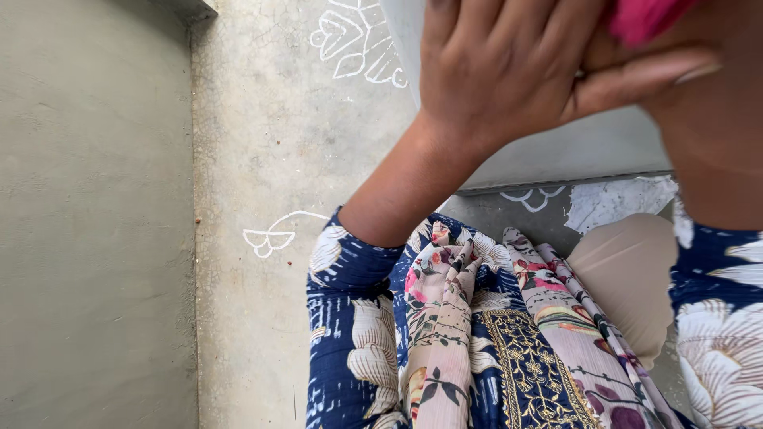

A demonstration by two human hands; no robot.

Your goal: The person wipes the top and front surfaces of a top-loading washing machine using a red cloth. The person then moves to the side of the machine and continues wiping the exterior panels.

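Up close, left hand (pixel 493 71) raised — pink cloth (pixel 644 16), orientation unclear

Navy floral sleeves (pixel 350 270), pink floral scarf (pixel 441 318).

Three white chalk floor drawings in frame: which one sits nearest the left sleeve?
The small leaf-shaped chalk drawing beside the blue floral left sleeve. The large petal drawing lies at the top edge; the loop drawing lies under the step, right of the forearm.
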